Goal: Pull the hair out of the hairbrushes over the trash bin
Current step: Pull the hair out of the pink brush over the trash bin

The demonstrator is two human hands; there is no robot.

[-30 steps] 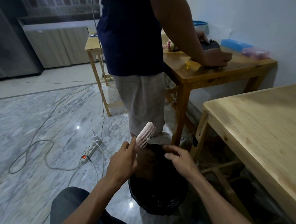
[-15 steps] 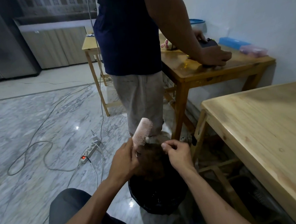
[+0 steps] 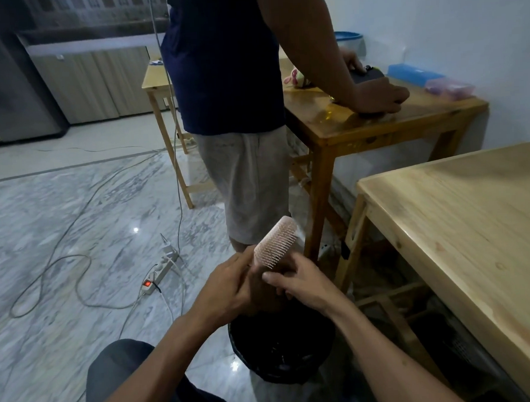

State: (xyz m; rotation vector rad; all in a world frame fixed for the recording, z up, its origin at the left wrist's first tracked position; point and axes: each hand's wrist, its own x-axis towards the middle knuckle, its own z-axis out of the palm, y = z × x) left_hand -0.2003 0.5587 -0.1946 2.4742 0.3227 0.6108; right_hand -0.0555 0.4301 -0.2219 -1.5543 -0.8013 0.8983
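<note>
Mid-task, by the look of it. Pale pink plastic hairbrush (image 3: 275, 242) up over the round black trash bin (image 3: 281, 353), bristles facing down and toward the right, head tilted away. Left hand (image 3: 228, 290) closed around the brush's lower end, handle hidden inside the grip. Right hand (image 3: 298, 283) close against the bristle side, fingers curled and pinched together near the bottom rows; whether any strand sits between the fingertips cannot be told. Bristles mostly clean, no obvious clump in them, so probably close to done with this brush, only fine leftovers to pluck. Dark brownish mass just below the two hands, above the bin mouth: possibly pulled hair, too dim to be sure. Bin interior too dark to judge. No other brushes in view here, so no telling how many remain.
</note>
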